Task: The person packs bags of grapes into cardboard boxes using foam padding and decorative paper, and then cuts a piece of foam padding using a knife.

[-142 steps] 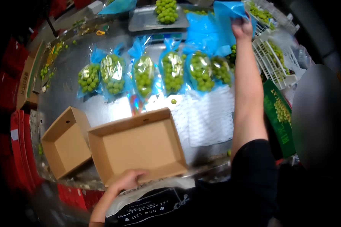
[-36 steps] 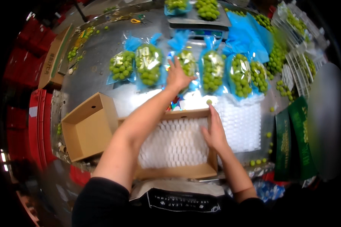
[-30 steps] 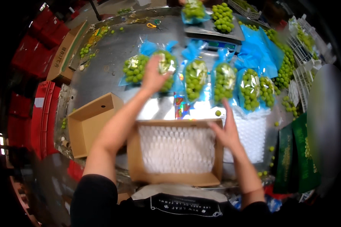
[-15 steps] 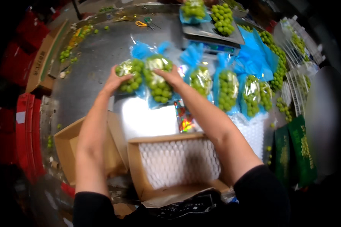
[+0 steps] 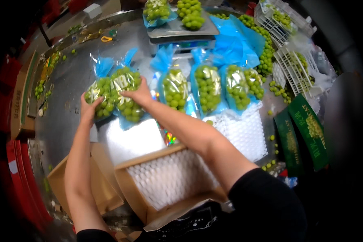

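My left hand (image 5: 89, 108) is closed round the left side of a clear and blue bag of green grapes (image 5: 104, 96), thumb over its front. Against that bag leans a second bag of green grapes (image 5: 127, 85), gripped at its right side by my right hand (image 5: 142, 95). Both bags stand close together on the metal table, above a shiny silver sheet (image 5: 129, 135). Farther right lie three more grape bags: one (image 5: 175, 90) beside my right wrist, another (image 5: 207, 86) past it, and the last (image 5: 238, 90) at the end of the row. My fingers behind the bags are hidden.
Nearest me is a cardboard box (image 5: 131, 187) lined with white padding (image 5: 171, 177); another open carton (image 5: 99, 181) sits left. White padding (image 5: 246, 133) lies right. Behind stand a scale (image 5: 181, 34) with grapes, blue bags (image 5: 240, 40), scissors (image 5: 107, 39), white crates (image 5: 292, 66) and green cards (image 5: 310, 129).
The whole view has swung, so the scene sits farther left. Both hands keep their hold on the same two grape bags, which look slightly closer together.
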The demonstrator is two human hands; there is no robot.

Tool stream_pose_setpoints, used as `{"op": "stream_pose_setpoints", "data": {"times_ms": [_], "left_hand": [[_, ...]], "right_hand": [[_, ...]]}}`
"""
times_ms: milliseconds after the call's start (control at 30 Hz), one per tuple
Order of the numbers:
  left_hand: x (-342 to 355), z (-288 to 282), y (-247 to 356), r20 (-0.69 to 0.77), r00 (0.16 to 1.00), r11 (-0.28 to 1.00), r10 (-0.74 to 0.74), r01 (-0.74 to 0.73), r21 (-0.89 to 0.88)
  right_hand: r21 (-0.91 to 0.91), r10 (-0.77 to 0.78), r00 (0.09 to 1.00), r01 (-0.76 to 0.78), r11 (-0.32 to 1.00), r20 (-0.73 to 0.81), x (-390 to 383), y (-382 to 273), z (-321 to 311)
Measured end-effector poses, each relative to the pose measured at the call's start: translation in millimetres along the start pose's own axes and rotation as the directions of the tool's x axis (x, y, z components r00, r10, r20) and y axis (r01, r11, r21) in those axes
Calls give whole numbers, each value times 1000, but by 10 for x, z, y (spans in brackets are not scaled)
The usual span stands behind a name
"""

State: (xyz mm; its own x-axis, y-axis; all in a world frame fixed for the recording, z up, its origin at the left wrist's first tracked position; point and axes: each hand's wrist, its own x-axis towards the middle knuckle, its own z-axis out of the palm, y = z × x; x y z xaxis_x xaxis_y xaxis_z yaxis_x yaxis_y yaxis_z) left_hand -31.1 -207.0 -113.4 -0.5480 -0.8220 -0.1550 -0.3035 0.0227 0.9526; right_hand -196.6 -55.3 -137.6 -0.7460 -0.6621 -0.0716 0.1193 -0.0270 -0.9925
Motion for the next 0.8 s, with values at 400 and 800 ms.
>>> {"op": "stream_pose_setpoints", "data": {"times_ms": [400,800], "left_hand": [[20,-28,-61,-25,1000,998,2,-1,61],[107,-29,-172,-12,999,999,45,-45,21]], "right_hand": [[-59,25,1000,-24,998,19,-44,-85,-11],[-209,24,1000,-26,978,-10,-15,-82,-27]]}}
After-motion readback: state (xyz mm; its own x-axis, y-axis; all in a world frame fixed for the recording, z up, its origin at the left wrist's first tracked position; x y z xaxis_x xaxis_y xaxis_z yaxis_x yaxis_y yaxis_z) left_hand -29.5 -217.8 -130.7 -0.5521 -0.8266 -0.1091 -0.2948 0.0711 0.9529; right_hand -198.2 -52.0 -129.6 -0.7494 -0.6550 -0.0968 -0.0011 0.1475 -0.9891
